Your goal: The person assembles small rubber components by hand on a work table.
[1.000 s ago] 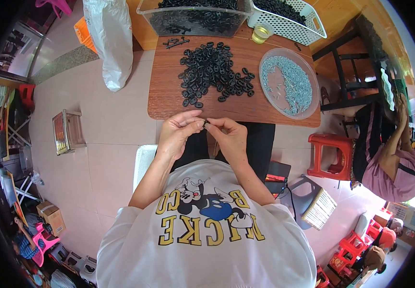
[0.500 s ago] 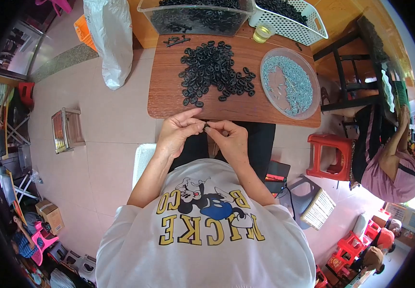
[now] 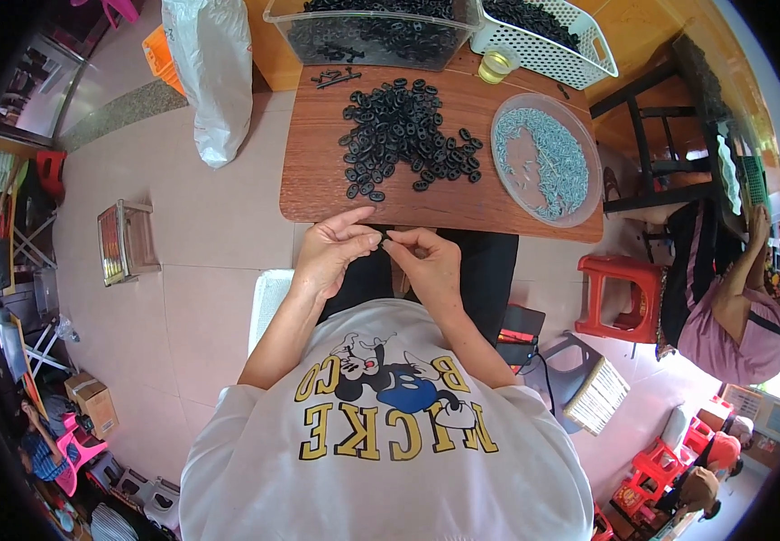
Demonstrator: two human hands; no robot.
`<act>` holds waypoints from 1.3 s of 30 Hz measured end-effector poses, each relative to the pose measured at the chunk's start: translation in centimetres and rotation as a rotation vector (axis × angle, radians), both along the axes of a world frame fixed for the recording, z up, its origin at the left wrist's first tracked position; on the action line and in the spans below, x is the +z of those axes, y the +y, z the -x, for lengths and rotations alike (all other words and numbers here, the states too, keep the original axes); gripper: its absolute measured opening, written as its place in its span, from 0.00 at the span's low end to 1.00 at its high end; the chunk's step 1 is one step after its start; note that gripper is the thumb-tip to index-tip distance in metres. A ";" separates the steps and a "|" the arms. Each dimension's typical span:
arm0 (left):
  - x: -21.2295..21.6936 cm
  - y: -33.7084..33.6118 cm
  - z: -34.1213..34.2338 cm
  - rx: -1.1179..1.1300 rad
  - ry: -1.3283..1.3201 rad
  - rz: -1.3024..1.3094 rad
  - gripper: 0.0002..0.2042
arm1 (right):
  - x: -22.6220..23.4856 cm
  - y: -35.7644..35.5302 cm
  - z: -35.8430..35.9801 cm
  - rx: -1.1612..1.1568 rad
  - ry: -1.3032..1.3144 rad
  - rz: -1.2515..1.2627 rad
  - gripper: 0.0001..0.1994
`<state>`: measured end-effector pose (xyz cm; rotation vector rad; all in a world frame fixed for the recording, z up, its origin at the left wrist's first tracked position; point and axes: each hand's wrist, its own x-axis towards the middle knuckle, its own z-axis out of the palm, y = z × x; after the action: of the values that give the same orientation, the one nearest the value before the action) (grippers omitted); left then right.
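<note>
My left hand point(image 3: 331, 251) and my right hand point(image 3: 428, 263) meet just off the near edge of the wooden table point(image 3: 318, 162). Between their thumbs and forefingers they pinch a small black oval piece point(image 3: 385, 235), mostly covered by the fingertips. The other fingers of my left hand stretch forward toward the table edge. Beyond my hands lies a loose heap of black oval plastic pieces point(image 3: 399, 126) with holes in them. A round clear tray point(image 3: 509, 191) of small silvery screws point(image 3: 559, 167) sits to the right of the heap.
At the table's far side stand a clear bin point(image 3: 372, 45) and a white perforated basket point(image 3: 543, 56), both holding black parts. A cup of yellowish liquid point(image 3: 495, 65) is near them. A white sack point(image 3: 211, 90) stands left, a red stool point(image 3: 620, 298) right. Another person point(image 3: 742, 325) sits far right.
Both hands keep their pinch around the small black piece, with only slight finger movement. The view has shifted a little; the heap and tray look undisturbed.
</note>
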<state>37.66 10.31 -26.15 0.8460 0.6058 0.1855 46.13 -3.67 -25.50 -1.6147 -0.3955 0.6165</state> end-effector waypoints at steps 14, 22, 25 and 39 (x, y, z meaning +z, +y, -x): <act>-0.2 0.0 0.6 -0.025 0.001 0.055 0.24 | -0.4 -0.4 0.1 0.002 0.083 0.011 0.07; -0.4 -0.5 0.4 -0.055 0.018 -0.029 0.24 | -0.3 -0.7 0.3 -0.021 0.086 0.021 0.06; 0.1 -0.5 0.3 -0.055 0.021 -0.099 0.22 | 0.1 -0.7 0.1 -0.029 0.084 0.012 0.07; 1.1 0.8 -3.4 -0.100 0.112 -1.711 0.09 | 0.7 -1.8 -1.0 -0.080 0.177 -0.130 0.11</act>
<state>41.10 11.12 -25.08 2.5381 0.3998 0.5926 47.09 -5.45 -24.77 -1.4324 -0.2342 0.6545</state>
